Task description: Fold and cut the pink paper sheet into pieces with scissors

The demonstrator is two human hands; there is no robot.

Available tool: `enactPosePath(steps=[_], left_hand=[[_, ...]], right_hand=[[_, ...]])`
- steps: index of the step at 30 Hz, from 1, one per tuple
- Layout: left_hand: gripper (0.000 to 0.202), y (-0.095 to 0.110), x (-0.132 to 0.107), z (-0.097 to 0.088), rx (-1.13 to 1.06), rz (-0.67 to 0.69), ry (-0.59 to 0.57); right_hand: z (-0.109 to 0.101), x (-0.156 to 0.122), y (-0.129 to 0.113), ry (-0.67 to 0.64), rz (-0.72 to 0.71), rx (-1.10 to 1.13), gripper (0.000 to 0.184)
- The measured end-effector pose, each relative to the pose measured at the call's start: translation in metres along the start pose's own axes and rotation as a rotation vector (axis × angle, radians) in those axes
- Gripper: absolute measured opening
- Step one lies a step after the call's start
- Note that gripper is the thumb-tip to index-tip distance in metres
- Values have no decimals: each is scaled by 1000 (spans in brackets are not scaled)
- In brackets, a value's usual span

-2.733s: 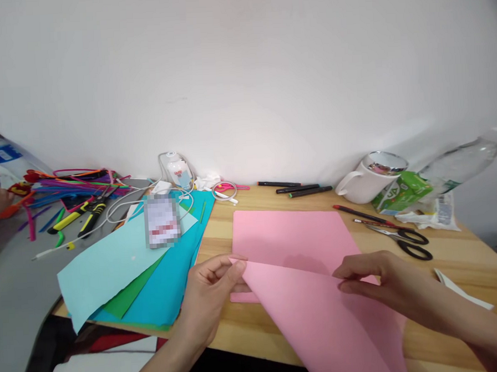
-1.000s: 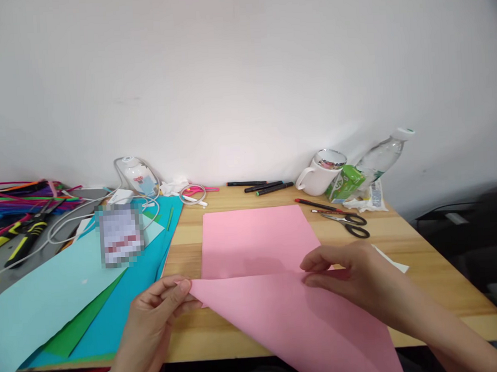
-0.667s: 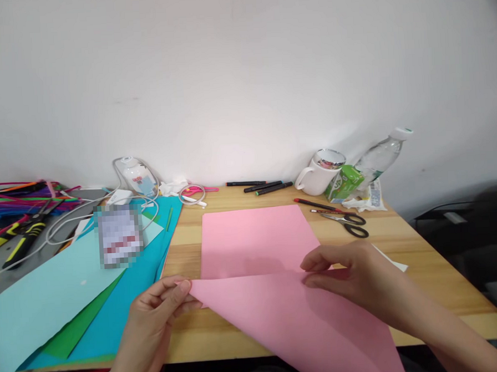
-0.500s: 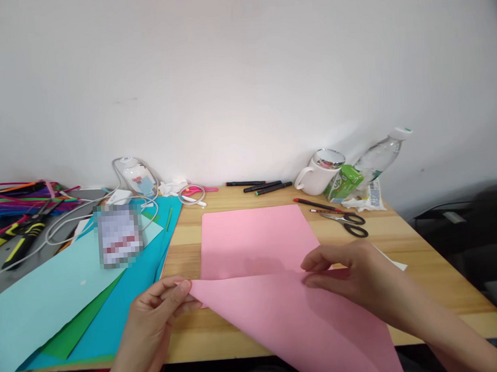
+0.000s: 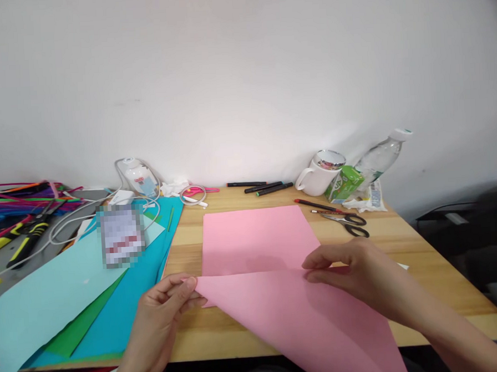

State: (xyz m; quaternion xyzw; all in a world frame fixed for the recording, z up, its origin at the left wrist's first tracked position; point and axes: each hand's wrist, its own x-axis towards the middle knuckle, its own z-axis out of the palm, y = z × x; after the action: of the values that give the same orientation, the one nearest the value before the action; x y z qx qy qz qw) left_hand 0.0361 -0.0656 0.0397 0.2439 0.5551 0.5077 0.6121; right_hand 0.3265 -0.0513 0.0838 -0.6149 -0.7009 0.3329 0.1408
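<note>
A large pink paper sheet (image 5: pixel 255 238) lies on the wooden table (image 5: pixel 419 266), its near part lifted and folded back over itself toward the wall. My left hand (image 5: pixel 163 307) pinches the folded-over corner at the sheet's left edge. My right hand (image 5: pixel 357 272) pinches the folded edge on the right side, fingers closed on the paper. The raised flap slopes down off the table's front edge toward me.
Light blue, green and blue paper sheets (image 5: pixel 71 295) overlap at left. Pliers, cables and colored straws (image 5: pixel 24 200) lie far left. Markers (image 5: pixel 265 188), a white mug (image 5: pixel 320 174), a green carton, a water bottle (image 5: pixel 380 154), a red pen and black scissors (image 5: pixel 350 222) sit at the back right.
The view turned right since the oldest frame. Over the last second both hands keep their pinch on the pink sheet, and the fold edge has crept slightly farther up the sheet.
</note>
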Motion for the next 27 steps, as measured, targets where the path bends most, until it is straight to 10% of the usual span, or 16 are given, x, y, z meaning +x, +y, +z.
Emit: enactPosePath(steps=[19, 27], left_hand=[[19, 3, -10, 13, 30, 69, -56], [18, -15, 39, 9, 301, 162, -17]], right_hand=[[-1, 11, 23, 2, 49, 51, 16], [-6, 67, 35, -202, -33, -49, 14]])
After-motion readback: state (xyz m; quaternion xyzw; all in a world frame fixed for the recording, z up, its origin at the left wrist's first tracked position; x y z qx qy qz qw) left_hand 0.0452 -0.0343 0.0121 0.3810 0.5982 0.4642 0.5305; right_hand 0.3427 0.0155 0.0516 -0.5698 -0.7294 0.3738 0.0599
